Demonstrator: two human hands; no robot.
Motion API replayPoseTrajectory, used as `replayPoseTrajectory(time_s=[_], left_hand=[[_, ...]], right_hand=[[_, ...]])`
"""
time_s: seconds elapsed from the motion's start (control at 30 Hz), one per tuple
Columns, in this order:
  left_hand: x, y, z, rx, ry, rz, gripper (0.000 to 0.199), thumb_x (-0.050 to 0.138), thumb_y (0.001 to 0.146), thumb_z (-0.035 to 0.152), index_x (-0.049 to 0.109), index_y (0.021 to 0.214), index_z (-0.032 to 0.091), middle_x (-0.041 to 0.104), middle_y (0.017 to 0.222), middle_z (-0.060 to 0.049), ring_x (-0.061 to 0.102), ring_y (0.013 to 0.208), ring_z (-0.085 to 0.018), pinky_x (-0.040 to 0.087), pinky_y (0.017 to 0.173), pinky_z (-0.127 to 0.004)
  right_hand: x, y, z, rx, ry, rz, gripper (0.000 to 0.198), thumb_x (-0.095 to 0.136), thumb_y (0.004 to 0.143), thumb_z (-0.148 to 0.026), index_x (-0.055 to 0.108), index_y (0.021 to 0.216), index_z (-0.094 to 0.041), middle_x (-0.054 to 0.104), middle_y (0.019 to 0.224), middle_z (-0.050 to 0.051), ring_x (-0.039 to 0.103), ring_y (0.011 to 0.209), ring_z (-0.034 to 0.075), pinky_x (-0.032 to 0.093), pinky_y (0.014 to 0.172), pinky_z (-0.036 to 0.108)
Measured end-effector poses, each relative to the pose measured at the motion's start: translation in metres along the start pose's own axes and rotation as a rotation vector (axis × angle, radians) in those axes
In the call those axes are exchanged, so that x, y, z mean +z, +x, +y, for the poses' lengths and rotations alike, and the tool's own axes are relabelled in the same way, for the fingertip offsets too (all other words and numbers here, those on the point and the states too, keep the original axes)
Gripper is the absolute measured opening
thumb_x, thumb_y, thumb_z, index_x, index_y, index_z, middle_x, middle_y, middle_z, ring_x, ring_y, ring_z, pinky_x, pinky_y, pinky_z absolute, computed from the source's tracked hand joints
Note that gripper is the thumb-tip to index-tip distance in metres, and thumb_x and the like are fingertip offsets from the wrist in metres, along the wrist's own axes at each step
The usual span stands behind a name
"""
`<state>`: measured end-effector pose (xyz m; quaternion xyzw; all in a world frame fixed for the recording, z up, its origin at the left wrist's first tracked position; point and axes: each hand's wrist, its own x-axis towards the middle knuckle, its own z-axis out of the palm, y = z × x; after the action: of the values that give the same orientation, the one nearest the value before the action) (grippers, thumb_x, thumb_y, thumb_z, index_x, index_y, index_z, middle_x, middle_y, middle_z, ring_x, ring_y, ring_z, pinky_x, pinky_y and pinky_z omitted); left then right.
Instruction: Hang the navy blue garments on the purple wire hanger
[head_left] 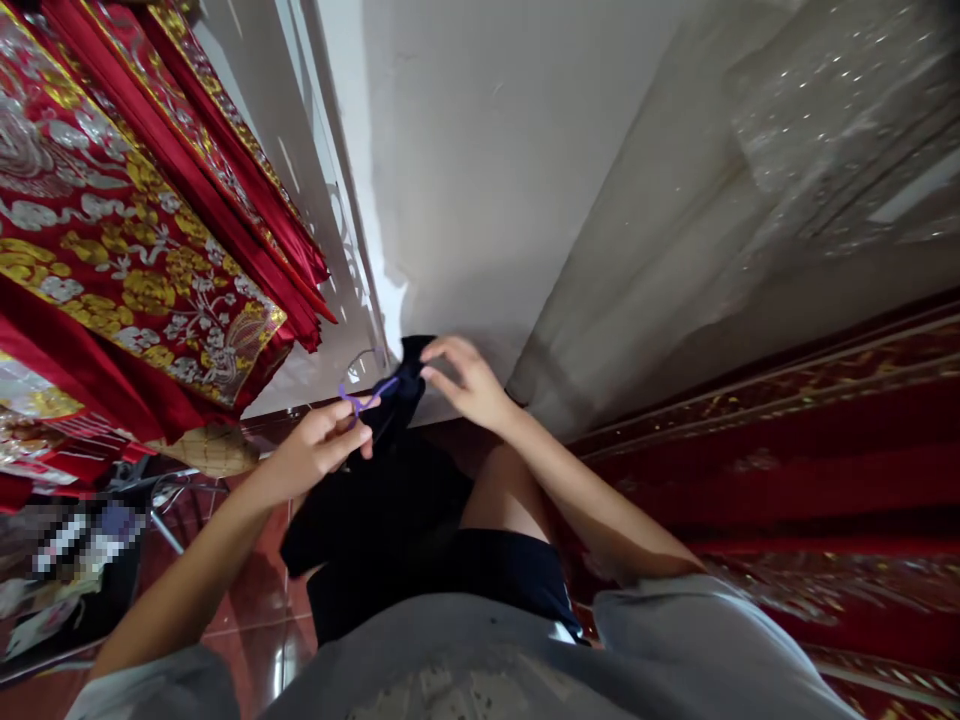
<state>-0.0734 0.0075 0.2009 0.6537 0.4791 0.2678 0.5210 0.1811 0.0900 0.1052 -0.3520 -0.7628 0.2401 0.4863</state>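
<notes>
My left hand (330, 445) is closed, its fingertips pinching a thin purple cord (355, 402) that forms a loop above the fingers. The cord lies against a bunched dark navy cloth (409, 385). At the top of this bunch, my right hand (461, 375) has its thumb and fingers bent together on the cloth's edge. More black fabric (397, 490) hangs below both hands and over my lap. Whether the cord is tied around the cloth or only rests on it, I cannot tell.
Red cloths with gold and silver embroidery (157, 250) hang at the left. A pale wall (510, 120) stands ahead, with clear plastic sheeting (825, 130) at the right. Red patterned fabric (787, 490) lies along the right. A cluttered dark table (82, 610) stands at lower left.
</notes>
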Motion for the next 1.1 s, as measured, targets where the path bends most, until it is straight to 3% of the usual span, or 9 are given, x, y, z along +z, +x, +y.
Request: replayPoseTrajectory(time_s=[0.03,0.1,0.23,0.33,0.5,0.67,0.83,0.97,1.1], left_hand=[[-0.005,-0.005,-0.002,0.042,0.13,0.03,0.025,0.064,0.094,0.04,0.073,0.091,0.017,0.069,0.077,-0.003,0.05,0.057,-0.01,0.043,0.057,-0.023],[-0.02,-0.007,-0.005,0.148,0.33,0.144,0.034,0.058,0.096,0.038,0.07,0.071,0.017,0.072,0.079,-0.005,0.062,0.071,-0.015,0.05,0.071,-0.026],[-0.057,0.018,-0.01,0.312,0.431,0.423,0.024,0.065,0.091,0.036,0.073,0.08,0.017,0.075,0.082,-0.006,0.071,0.084,-0.02,0.055,0.082,-0.031],[-0.072,0.042,-0.013,0.475,0.381,0.668,0.029,0.072,0.087,0.036,0.071,0.108,0.016,0.075,0.094,-0.007,0.072,0.088,-0.02,0.058,0.085,-0.034],[-0.059,0.063,-0.009,0.742,0.59,1.002,0.043,0.065,0.095,0.039,0.059,0.134,0.021,0.064,0.122,-0.011,0.064,0.114,-0.025,0.051,0.104,-0.043],[-0.032,0.073,-0.019,0.544,0.821,0.684,0.047,0.048,0.103,0.036,0.051,0.148,0.022,0.069,0.094,-0.006,0.067,0.086,-0.02,0.054,0.086,-0.035],[-0.023,0.08,-0.052,0.109,1.032,0.387,0.035,0.049,0.102,0.043,0.07,0.121,0.023,0.072,0.081,-0.006,0.067,0.073,-0.024,0.048,0.07,-0.033],[-0.006,0.077,-0.083,0.244,0.881,0.432,0.037,0.061,0.095,0.05,0.066,0.075,0.02,0.064,0.067,-0.003,0.061,0.065,-0.019,0.043,0.068,-0.029],[0.02,0.074,-0.106,0.329,0.668,0.585,0.019,0.068,0.086,0.031,0.059,0.074,0.02,0.058,0.065,0.001,0.057,0.065,-0.016,0.044,0.07,-0.029]], right_hand=[[-0.004,0.002,0.012,0.032,-0.032,0.083,0.043,0.062,0.093,-0.06,0.065,0.112,-0.022,0.064,0.123,0.013,0.057,0.123,0.03,0.042,0.109,0.049],[-0.011,0.003,0.029,0.104,0.013,0.015,0.049,0.064,0.089,-0.064,0.066,0.115,-0.023,0.065,0.124,0.012,0.057,0.123,0.031,0.043,0.109,0.05],[-0.021,0.009,0.037,0.305,0.322,-0.266,0.049,0.059,0.092,-0.066,0.066,0.08,-0.02,0.066,0.076,0.003,0.062,0.074,0.018,0.052,0.074,0.033],[-0.028,0.033,0.029,0.347,0.463,-0.019,0.05,0.07,0.082,-0.07,0.067,0.079,-0.02,0.067,0.074,0.002,0.062,0.069,0.017,0.051,0.066,0.029],[-0.047,0.109,0.019,0.182,0.491,0.387,0.058,0.066,0.08,-0.078,0.069,0.09,-0.02,0.073,0.092,0.007,0.07,0.102,0.025,0.059,0.085,0.039],[-0.068,0.14,0.033,0.092,0.39,0.556,0.058,0.055,0.088,-0.077,0.069,0.101,-0.023,0.072,0.109,0.009,0.064,0.123,0.028,0.057,0.097,0.045],[-0.059,0.088,0.052,0.24,0.442,0.731,0.059,0.064,0.082,-0.075,0.069,0.107,-0.022,0.07,0.116,0.008,0.063,0.124,0.028,0.055,0.102,0.047],[-0.042,0.048,0.064,0.384,0.465,0.796,0.055,0.068,0.08,-0.07,0.069,0.103,-0.02,0.069,0.112,0.007,0.063,0.122,0.026,0.048,0.11,0.049],[-0.025,0.033,0.064,0.397,0.252,0.9,0.039,0.065,0.084,-0.057,0.064,0.098,-0.02,0.066,0.107,0.007,0.062,0.114,0.025,0.047,0.107,0.047]])
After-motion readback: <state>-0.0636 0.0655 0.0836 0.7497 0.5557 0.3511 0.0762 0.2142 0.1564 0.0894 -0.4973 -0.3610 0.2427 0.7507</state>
